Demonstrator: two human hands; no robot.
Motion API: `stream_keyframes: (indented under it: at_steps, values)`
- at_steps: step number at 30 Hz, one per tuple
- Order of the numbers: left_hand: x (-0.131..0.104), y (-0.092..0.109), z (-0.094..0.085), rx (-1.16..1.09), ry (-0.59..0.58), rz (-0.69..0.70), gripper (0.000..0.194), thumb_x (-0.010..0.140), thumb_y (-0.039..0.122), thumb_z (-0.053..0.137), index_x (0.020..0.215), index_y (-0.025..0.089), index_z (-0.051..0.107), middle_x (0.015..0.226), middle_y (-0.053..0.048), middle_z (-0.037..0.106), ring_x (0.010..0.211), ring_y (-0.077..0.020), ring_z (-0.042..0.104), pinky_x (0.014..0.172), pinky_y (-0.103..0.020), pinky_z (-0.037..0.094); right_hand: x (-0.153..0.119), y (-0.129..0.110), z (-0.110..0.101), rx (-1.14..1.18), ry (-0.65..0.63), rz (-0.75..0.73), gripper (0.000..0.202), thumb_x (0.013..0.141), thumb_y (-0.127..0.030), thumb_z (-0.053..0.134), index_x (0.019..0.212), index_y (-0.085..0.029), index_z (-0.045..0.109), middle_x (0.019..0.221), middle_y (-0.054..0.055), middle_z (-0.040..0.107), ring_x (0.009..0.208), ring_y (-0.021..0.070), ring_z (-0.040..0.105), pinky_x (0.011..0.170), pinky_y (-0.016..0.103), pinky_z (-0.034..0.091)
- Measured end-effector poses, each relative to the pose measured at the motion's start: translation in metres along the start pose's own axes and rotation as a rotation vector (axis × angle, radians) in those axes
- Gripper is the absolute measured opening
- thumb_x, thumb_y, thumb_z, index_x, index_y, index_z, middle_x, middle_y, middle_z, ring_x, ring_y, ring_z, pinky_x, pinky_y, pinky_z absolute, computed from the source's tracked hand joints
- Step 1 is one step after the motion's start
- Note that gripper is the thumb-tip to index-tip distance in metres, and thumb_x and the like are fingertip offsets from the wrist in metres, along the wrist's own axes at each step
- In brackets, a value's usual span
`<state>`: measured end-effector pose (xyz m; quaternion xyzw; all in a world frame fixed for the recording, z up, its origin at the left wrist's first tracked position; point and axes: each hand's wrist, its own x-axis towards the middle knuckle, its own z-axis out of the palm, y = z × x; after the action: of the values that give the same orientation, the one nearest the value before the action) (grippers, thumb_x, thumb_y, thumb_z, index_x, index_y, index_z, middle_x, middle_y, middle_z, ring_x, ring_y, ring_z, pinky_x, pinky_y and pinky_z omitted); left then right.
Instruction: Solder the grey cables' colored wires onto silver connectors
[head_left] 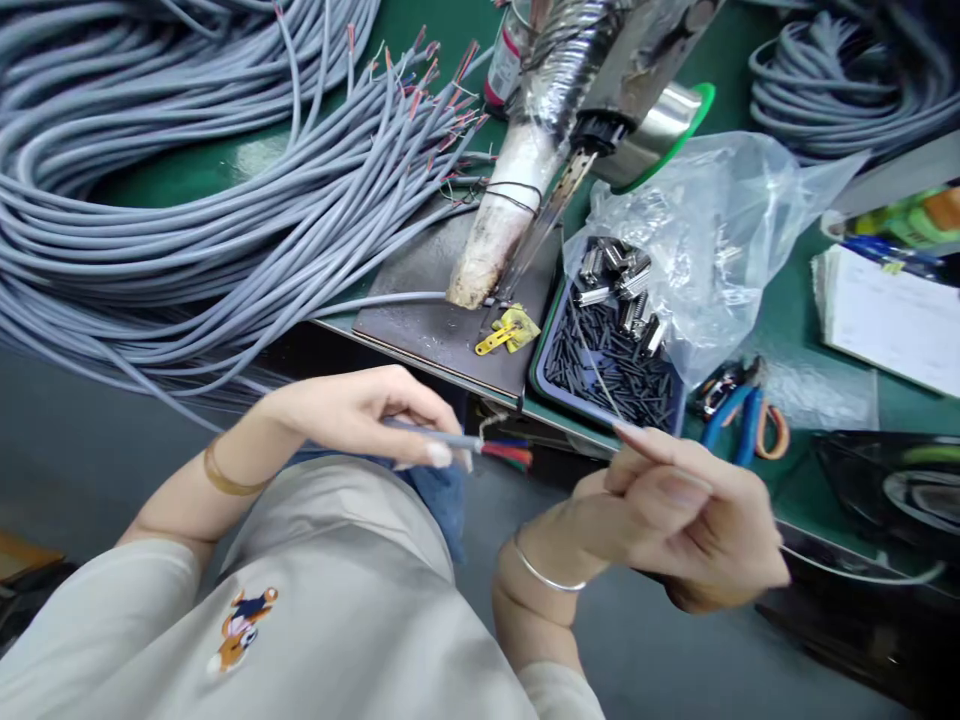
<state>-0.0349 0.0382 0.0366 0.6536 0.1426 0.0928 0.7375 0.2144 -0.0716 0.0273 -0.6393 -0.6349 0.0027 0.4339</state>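
My left hand [375, 415] is closed around a grey cable [450, 438], with the thumb lying along it. The cable's stripped end points right and shows a bundle of red, green and blue wires [506, 453]; a short twisted pale strand [491, 422] sticks up beside them. Off to the right, apart from the cable, my right hand [682, 510] pinches thumb against finger. A thin pale thread [598, 375] runs up from that pinch, across the tray [536, 375] of black tube pieces [611, 365] and metal connectors [619, 275].
Many grey cables [225, 220] with bared ends cover the table's left. A soldering iron [547, 215] and a white-wrapped tube [499, 220] slant over a dark board [420, 330] holding a yellow piece [499, 338]. A plastic bag [697, 220], pliers [739, 415] and papers [892, 310] lie right.
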Motion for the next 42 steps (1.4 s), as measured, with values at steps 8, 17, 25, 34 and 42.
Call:
stream_keyframes:
  at_steps: [8,17,25,34,42]
  values:
    - [0.029,-0.04,0.021,-0.279,0.543,-0.018,0.035,0.082,0.041,0.079,0.097,0.01,0.073,0.061,0.001,0.063,0.044,-0.0042,0.044,0.041,-0.016,0.034,-0.004,-0.018,0.038,0.273,0.0,0.229,0.011,0.092,-0.029,0.07,0.095,-0.024,0.079,0.067,-0.004,0.061,0.047,0.0058,0.038,0.046,0.025,0.03]
    - [0.027,-0.047,0.029,-0.105,0.646,0.023,0.021,0.082,0.028,0.073,0.092,0.009,0.078,0.07,-0.003,0.07,0.058,-0.0085,0.057,0.055,-0.019,0.045,0.0,-0.016,0.059,0.517,-0.221,0.4,0.011,0.09,-0.028,0.07,0.084,-0.02,0.074,0.074,-0.002,0.064,0.048,0.0053,0.039,0.045,0.023,0.029]
    - [0.023,-0.039,0.027,0.543,0.625,0.161,0.011,0.08,0.014,0.063,0.074,0.013,0.071,0.061,0.0,0.065,0.054,-0.0079,0.05,0.057,-0.021,0.04,0.002,-0.025,0.054,0.256,-0.225,0.105,0.012,0.089,-0.014,0.068,0.079,-0.019,0.067,0.072,-0.004,0.064,0.052,0.0049,0.04,0.05,0.023,0.031]
    - [0.027,-0.041,0.029,-0.255,0.745,0.148,0.015,0.082,0.023,0.073,0.087,0.014,0.063,0.068,-0.001,0.071,0.049,-0.0051,0.058,0.048,-0.014,0.044,-0.005,-0.024,0.063,0.417,-0.046,0.274,0.011,0.094,-0.024,0.068,0.086,-0.022,0.076,0.068,-0.004,0.064,0.056,0.0077,0.053,0.049,0.023,0.034]
    - [0.025,-0.055,0.041,0.065,0.779,0.096,0.044,0.094,0.027,0.066,0.136,0.016,0.057,0.072,0.001,0.073,0.06,-0.0091,0.065,0.061,-0.018,0.049,0.0,-0.021,0.06,0.328,0.251,0.224,0.018,0.096,-0.035,0.066,0.092,-0.023,0.079,0.063,-0.003,0.066,0.049,0.0085,0.056,0.046,0.024,0.038]
